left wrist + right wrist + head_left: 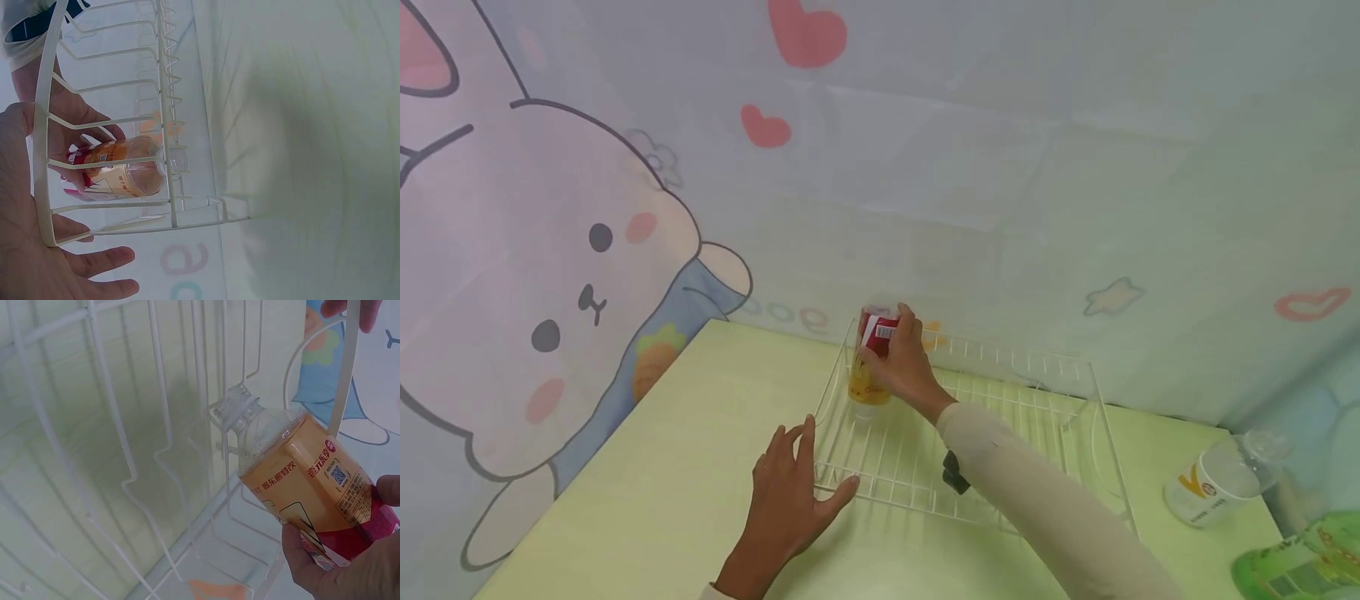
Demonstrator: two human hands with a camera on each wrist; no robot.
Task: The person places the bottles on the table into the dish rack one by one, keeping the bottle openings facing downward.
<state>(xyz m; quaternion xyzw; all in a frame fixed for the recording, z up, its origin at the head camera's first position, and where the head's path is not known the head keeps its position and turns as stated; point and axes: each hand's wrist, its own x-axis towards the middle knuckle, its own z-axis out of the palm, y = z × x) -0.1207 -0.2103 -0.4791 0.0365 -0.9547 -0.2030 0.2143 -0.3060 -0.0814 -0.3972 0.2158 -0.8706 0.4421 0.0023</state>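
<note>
A clear plastic bottle [870, 379] with an orange and red label stands upside down at the left end of a white wire rack [917, 504]. My right hand [906, 362] grips it round the red part, near its base. In the right wrist view, the neck of the bottle [300, 481] reaches down to the wires. At the front left corner of the rack, my left hand [790, 492] touches the frame, its thumb and fingers spread. The left wrist view shows straight fingers [103, 262] extending past the rim of the rack [44, 156].
The rack stands on a pale green table [647, 475] against a cartoon-printed wall cloth [925, 167]. On the right are a clear bottle with a white label [1210, 483] and a green-labelled bottle [1300, 562], cut off by the frame.
</note>
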